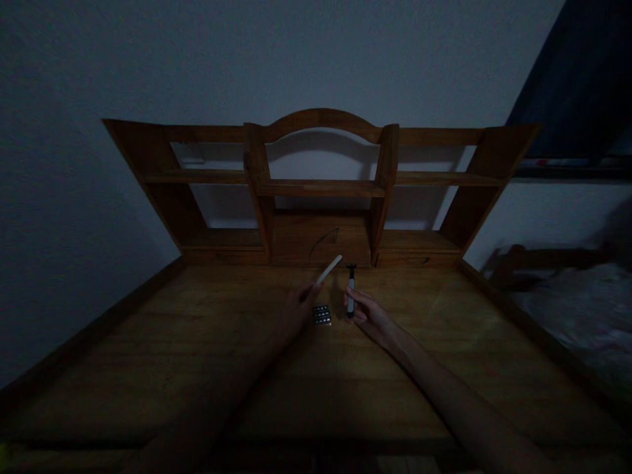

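My left hand (299,305) is closed on the lower end of a slim, pale flat stick (328,269), which tilts up to the right. In my right hand (366,309) is a tool with a light grey handle and a dark, forked head (351,288), held upright with the head pointing away; its exact kind is hard to make out in the dim light. Between the hands, nearest the left one, a small dark square piece with rows of shiny spots (322,315) lies on the wooden desk (237,408). The two held things are apart from each other.
A wooden shelf unit (320,189) with several compartments rises along the desk's back edge, against a pale wall (316,59). Raised wooden rims (523,332) border the desk's sides. To the right lies a pale, crumpled heap (587,309), below a dark window or curtain (587,85).
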Demonstrator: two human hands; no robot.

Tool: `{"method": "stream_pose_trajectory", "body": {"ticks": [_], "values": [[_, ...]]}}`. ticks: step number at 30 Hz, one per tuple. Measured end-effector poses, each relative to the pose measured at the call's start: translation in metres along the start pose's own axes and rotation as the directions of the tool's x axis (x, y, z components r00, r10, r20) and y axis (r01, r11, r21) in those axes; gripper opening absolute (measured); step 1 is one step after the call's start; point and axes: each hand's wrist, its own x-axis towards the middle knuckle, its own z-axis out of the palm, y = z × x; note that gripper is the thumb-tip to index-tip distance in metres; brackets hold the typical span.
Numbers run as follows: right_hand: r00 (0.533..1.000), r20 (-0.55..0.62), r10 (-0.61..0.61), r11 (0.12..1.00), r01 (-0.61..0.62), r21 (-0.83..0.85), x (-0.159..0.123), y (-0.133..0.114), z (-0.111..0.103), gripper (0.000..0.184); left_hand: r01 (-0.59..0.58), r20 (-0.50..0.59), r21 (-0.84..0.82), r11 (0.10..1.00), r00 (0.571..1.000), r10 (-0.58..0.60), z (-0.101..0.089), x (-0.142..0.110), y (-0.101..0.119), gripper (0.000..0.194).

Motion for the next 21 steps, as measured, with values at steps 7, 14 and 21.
{"method": "stream_pose_trajectory", "body": {"ticks": [7, 14, 21], "values": [[1.000, -0.002, 0.004, 1.000, -0.004, 0.025, 0.002, 0.001, -0.002, 0.027, -0.002, 0.025, 0.066, 0.998, 1.000, 0.000, 0.003, 0.000, -0.007, 0.044], [1.000, 0.008, -0.010, 1.000, 0.010, 0.008, 0.000, 0.000, 0.001, 0.028, -0.050, 0.003, 0.050, 0.997, 0.999, 0.050, 0.001, -0.003, 0.000, 0.045], [1.000, 0.000, -0.005, 1.000, 0.005, 0.014, 0.000, 0.000, 0.000, 0.027, -0.029, -0.003, 0.094, 0.995, 1.000, 0.030, 0.000, -0.002, 0.000, 0.045]]}}
